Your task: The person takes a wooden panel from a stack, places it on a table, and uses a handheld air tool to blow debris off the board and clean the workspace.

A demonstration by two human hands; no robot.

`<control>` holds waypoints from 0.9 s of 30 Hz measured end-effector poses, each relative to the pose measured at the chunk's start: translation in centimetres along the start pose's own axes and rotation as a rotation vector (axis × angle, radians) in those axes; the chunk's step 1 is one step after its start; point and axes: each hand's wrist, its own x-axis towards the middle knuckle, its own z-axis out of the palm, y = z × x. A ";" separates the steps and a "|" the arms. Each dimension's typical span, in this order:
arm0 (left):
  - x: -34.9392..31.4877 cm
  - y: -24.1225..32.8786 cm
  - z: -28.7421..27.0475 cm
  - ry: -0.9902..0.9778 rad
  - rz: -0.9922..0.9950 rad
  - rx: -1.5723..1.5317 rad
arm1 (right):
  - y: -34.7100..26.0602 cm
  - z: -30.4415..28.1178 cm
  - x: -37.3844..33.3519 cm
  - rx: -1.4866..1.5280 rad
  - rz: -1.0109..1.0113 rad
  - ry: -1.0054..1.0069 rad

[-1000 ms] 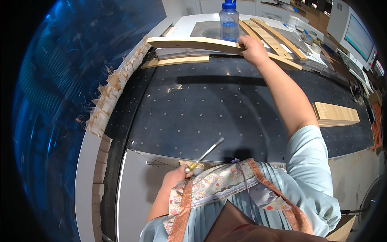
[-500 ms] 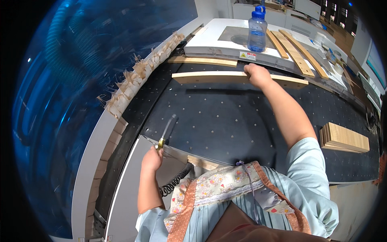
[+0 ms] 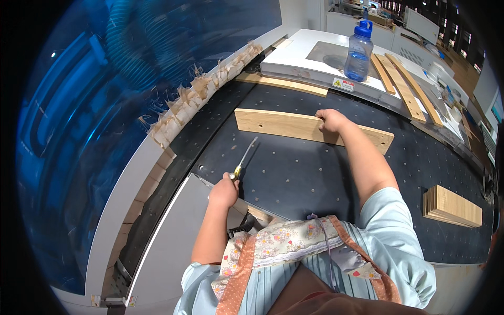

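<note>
My right hand [image 3: 334,122] grips the upper edge of a long light wooden board [image 3: 289,125], right of its middle. The board is tilted so its broad face shows, with a hole near each end. Closed around an air blow gun [image 3: 237,172] is my left hand [image 3: 224,192], at the near left edge of the black table. The gun's thin nozzle points up toward the board without touching it. Part of its handle is hidden in my fingers, and a dark coiled hose [image 3: 242,229] hangs beside my left forearm.
The black dotted table [image 3: 294,176] carries a wooden strip [image 3: 281,84] at the back and stacked boards [image 3: 452,206] at right. Behind stand a blue-capped bottle [image 3: 359,55] and several wooden strips [image 3: 401,86]. A blue transparent cover [image 3: 68,157] with a ragged fringe [image 3: 194,100] borders the left.
My right hand has brought the board nearer and turned its broad face into view. My left hand has moved up and right with the air blow gun. The view has shifted slightly.
</note>
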 end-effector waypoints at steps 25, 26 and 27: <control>5.1 2.7 -0.1 -0.002 -0.067 0.041 | -2.8 3.6 -1.4 -0.241 0.160 0.396; 4.9 2.7 -0.2 -0.005 -0.087 0.059 | -2.6 3.8 -1.4 -0.244 0.150 0.418; 4.9 2.8 -0.4 -0.010 -0.106 0.060 | -2.4 4.1 -1.3 -0.246 0.140 0.440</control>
